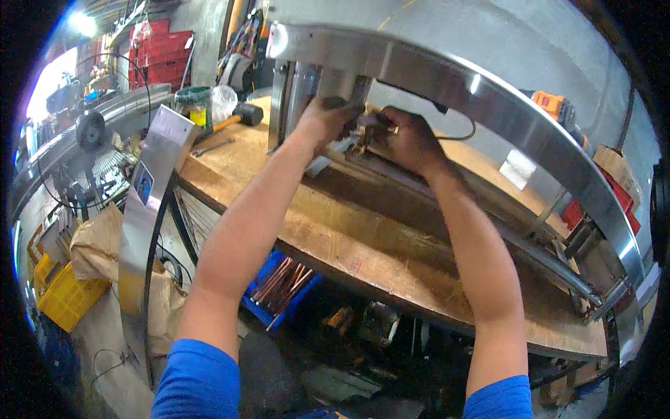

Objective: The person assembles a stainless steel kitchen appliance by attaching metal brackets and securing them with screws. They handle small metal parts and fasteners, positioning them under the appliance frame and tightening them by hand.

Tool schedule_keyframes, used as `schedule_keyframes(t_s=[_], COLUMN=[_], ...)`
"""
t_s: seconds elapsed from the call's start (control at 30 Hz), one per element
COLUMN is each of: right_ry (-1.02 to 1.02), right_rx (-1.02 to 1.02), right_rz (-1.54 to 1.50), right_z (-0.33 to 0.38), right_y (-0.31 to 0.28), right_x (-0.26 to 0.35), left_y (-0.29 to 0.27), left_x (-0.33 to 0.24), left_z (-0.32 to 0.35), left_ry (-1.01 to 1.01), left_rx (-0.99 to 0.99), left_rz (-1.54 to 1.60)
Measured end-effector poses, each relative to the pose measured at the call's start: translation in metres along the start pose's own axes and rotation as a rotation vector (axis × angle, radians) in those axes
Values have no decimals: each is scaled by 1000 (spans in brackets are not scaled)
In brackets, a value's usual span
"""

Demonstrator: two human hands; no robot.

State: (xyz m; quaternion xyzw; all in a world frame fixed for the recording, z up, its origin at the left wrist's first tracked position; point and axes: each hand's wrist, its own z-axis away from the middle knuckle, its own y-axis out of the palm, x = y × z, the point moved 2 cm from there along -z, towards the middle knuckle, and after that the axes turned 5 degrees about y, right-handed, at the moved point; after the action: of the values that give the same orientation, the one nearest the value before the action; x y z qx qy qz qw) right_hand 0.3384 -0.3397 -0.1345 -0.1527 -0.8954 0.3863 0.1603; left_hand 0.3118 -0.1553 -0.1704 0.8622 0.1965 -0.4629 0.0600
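Both hands work under the steel frame (488, 91).
The left hand (322, 120) and right hand (408, 140) pinch a small part (363, 136) (fingers narrow); better keep wrists steady.

Bare forearms, short blue sleeves, no gloves on either hand.

arms: both outstretched | hands: left (322, 120), right (408, 140) close together, fingers curled

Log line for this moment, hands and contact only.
left hand: gripping steel frame | right hand: on small part under frame | workbench: below
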Motion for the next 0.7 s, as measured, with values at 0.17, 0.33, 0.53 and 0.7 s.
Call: schedule_keyframes(t_s=[0.17,0.33,0.53,0.7], right_ry=[-26,133,-27,63], right_rx=[-14,85,94,218], right_rz=[69,88,124,164], right_z=[-3,-2,-5,-4], right_y=[-3,-9,-3,0], right_x=[-4,-6,-11,-10], left_y=[0,9,11,7], left_x=[-1,5,10,2], left_z=[9,14,17,26], left_ry=[-37,-52,-33,100], left_rx=[55,109,76,36], left_rz=[160,300,255,-53])
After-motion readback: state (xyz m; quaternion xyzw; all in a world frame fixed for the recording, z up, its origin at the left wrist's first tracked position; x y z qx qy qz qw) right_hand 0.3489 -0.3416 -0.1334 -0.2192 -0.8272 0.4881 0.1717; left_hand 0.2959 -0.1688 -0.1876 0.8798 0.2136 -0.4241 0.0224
